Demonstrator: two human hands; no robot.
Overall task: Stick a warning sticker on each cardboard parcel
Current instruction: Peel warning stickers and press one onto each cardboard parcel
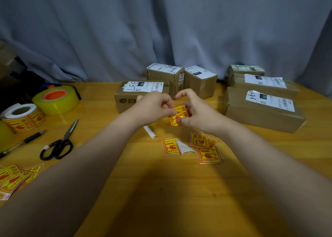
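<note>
A grey curtain (161, 30) hangs in folds behind a yellow-orange wooden bench (161, 191).

Over the middle of the bench, both hands meet around one yellow-and-red warning sticker (179, 113), held in the air just above the wood. The left hand (152, 105) pinches its left edge between thumb and fingertips. The right hand (199, 114) pinches its lower right side, fingers curled, with the index finger arched above.

The cardboard parcels sit along the far edge. A low parcel (125, 103) with a handwritten white label lies just behind the left hand. Two upright parcels (165, 77) stand side by side behind it, near the curtain. Toward the far right corner lie three long parcels (264, 111), one behind another, each with a white label on top.

On the bench just nearer than the hands lie loose stickers (209, 155), some overlapping, and two curled scraps of white backing paper (183, 147).

Along the left edge stand a sticker roll (23, 118) and a roll of clear yellowish tape (56, 100) with an orange core. Black-handled scissors (59, 145) and a pen (23, 142) lie in front of them. A fanned pile of stickers (16, 177) rests at the near left edge.
</note>
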